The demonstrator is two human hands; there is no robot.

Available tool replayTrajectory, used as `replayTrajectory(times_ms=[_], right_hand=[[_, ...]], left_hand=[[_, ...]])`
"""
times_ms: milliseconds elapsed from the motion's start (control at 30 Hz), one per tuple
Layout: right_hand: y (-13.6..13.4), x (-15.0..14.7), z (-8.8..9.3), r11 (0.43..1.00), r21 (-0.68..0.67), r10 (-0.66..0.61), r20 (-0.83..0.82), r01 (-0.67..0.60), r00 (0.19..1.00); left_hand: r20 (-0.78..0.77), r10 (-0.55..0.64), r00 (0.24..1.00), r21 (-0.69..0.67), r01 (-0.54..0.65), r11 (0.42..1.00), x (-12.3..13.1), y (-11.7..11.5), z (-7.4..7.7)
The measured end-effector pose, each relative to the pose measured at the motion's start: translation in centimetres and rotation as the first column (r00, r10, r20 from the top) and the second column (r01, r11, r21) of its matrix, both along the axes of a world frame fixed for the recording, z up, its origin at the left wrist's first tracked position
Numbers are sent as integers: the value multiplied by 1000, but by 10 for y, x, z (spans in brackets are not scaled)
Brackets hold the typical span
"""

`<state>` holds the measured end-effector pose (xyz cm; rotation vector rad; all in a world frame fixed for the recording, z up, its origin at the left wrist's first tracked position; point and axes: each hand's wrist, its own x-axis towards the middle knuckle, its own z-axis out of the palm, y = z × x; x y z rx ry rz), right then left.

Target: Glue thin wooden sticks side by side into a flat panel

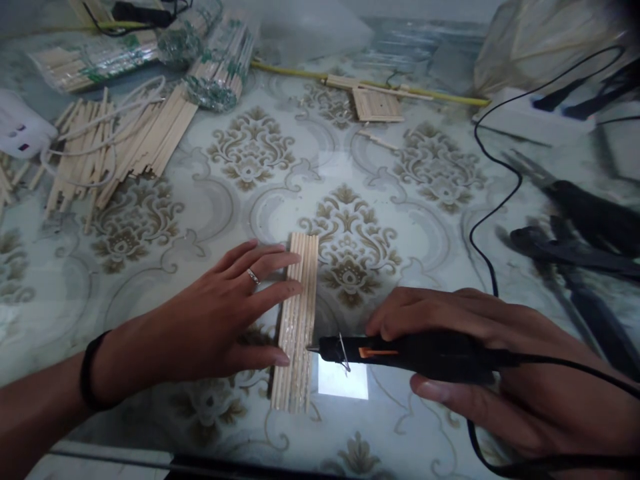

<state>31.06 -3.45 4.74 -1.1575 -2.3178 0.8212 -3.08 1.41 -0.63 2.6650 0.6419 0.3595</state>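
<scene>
A narrow panel of wooden sticks (299,327) lies side by side on the patterned table, with shiny glue streaks along its surface. My left hand (210,320) rests at its left side, fingers spread, with fingertips and thumb touching the sticks. In my right hand (540,400) is a black hot glue gun (425,357), gripped around its body and pointing left. Its metal nozzle is at the panel's right edge; whether it touches cannot be made out. A thin wire stand hangs on the gun's front.
Loose wooden sticks (150,147) and wrapped stick bundles (220,60) lie at the back left, near a white adapter (23,127). A small stick square (377,105) sits at the back. Pliers (590,207) lie at right, near a power strip (540,120) and a black cord (473,227).
</scene>
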Motion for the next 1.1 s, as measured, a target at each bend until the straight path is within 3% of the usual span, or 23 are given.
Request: replayTrajectory(times_ms=[100,300,1100], right_hand=[[-2,2,-2,998,-53,30,-40,-33,999],[-5,7,-6,993,-116,-23,-70,15,997],[-4,9,-9,998,-26,-58,-44,57,997]], left_hand=[[-3,-5,1000,1,5,1000,0,0,0],[8,8,1000,-36,-8,999,-1,0,-1],[0,-4,1000,-15,4,1000,0,0,0]])
